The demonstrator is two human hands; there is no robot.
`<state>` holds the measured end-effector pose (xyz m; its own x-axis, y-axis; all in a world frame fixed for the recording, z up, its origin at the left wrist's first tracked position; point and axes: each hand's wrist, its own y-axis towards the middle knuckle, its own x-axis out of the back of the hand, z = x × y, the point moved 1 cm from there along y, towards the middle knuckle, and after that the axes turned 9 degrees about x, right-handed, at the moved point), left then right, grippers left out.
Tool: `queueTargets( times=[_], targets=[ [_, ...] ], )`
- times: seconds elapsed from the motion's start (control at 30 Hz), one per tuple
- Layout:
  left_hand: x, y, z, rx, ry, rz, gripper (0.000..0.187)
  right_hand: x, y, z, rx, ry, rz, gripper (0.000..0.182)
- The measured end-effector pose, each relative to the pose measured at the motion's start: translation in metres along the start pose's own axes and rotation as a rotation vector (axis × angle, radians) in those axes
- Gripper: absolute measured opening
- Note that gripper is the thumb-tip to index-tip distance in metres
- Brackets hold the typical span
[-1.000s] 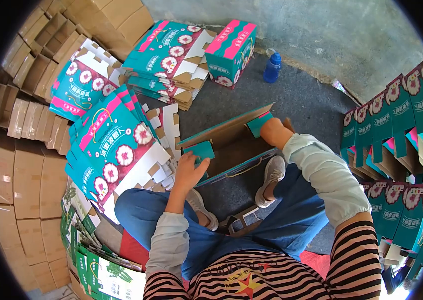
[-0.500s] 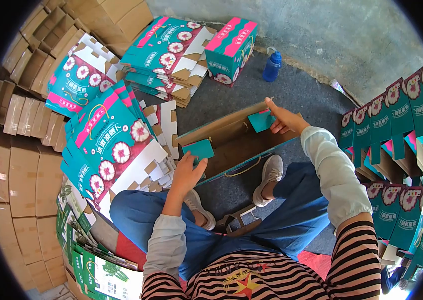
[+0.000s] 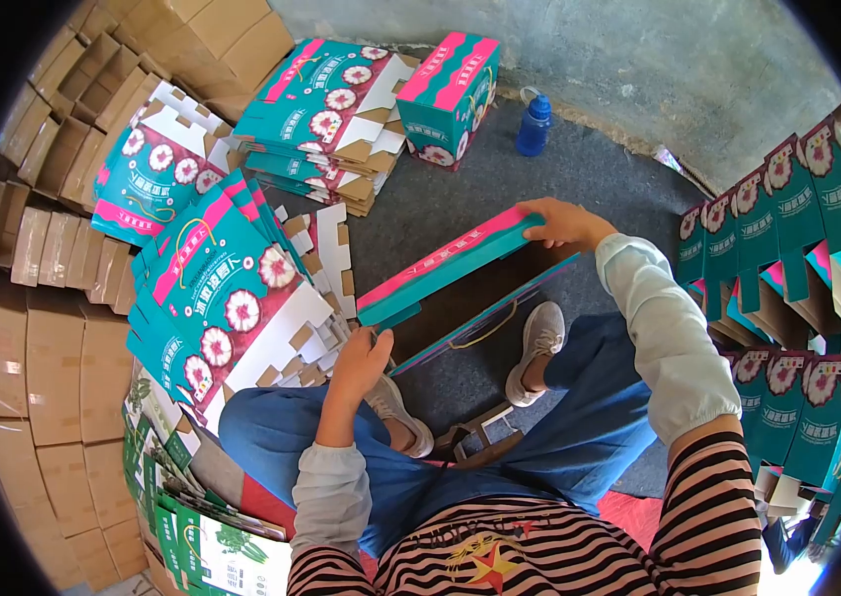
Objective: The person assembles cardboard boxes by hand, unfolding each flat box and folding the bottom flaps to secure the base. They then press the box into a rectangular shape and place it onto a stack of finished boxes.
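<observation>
A teal and pink carton [image 3: 418, 316] stands on the floor between my feet, its brown inside partly showing. Its long top flap [image 3: 450, 253], with a pink band, is folded partway over the opening. My right hand [image 3: 564, 223] grips the right end of this flap, fingers bent over its edge. At the carton's left end, my left hand [image 3: 359, 363] has its fingers curled on the corner and the thumb raised; the fingertips are partly hidden. A yellow cord handle [image 3: 486, 336] hangs on the near side.
Flattened printed cartons [image 3: 212, 298] lie stacked at left, with another stack [image 3: 321, 109] behind. A finished-looking carton [image 3: 448, 99] and a blue bottle [image 3: 534, 126] stand near the wall. Teal cartons [image 3: 776, 219] line the right; brown boxes [image 3: 53, 358] are piled far left.
The long pink-banded flap has come over from the far side, covering the small end flaps. My right hand has moved onto it; my left hand has dropped slightly to the carton's left corner.
</observation>
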<state>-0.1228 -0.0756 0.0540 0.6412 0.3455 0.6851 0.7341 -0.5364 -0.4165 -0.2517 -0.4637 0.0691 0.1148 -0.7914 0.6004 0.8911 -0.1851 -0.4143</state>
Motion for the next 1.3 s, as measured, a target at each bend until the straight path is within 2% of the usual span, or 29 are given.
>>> queueTargets(
  times=[0.13,0.23,0.33,0.5,0.6,0.7,0.83,0.93,1.03,1.13,1.23,1.3],
  targets=[
    [0.005,-0.005,0.009,-0.002,-0.116,0.036,0.045,-0.002,0.005,0.008,0.122,-0.232,0.025,0.062],
    [0.009,-0.011,0.009,-0.020,-0.171,-0.024,0.044,-0.019,0.014,-0.007,0.314,-0.674,-0.099,0.062],
    [0.010,-0.011,0.000,0.011,-0.222,0.022,0.047,-0.024,0.020,0.006,0.173,-0.752,-0.070,0.060],
    [0.002,-0.006,-0.024,0.119,-0.365,0.232,0.049,-0.033,0.025,0.012,0.173,-0.848,-0.113,0.057],
    [-0.007,0.011,-0.013,-0.044,-0.033,0.232,0.045,-0.035,0.023,0.011,0.174,-0.864,-0.133,0.059],
    [-0.024,0.019,-0.007,-0.196,0.256,0.009,0.046,-0.037,0.021,0.009,0.162,-0.848,-0.141,0.057],
    [-0.029,0.023,-0.003,-0.185,0.347,-0.017,0.046,-0.025,0.017,0.014,0.272,-0.868,-0.105,0.045],
    [-0.030,0.022,-0.003,-0.205,0.359,-0.030,0.047,-0.003,0.005,0.030,0.226,-0.985,-0.405,0.038],
    [-0.031,0.022,-0.002,-0.207,0.360,-0.032,0.047,0.014,-0.008,0.032,-0.184,-0.711,-0.206,0.043],
    [-0.032,0.024,-0.004,-0.218,0.365,-0.030,0.047,0.008,-0.019,0.036,-0.205,-0.070,0.087,0.056],
    [-0.032,0.023,-0.002,-0.232,0.365,-0.052,0.047,-0.020,-0.018,0.034,0.090,-0.314,0.242,0.072],
    [-0.033,0.022,-0.003,-0.255,0.380,-0.067,0.046,-0.024,-0.022,0.037,0.036,-0.271,0.302,0.078]
  ],
)
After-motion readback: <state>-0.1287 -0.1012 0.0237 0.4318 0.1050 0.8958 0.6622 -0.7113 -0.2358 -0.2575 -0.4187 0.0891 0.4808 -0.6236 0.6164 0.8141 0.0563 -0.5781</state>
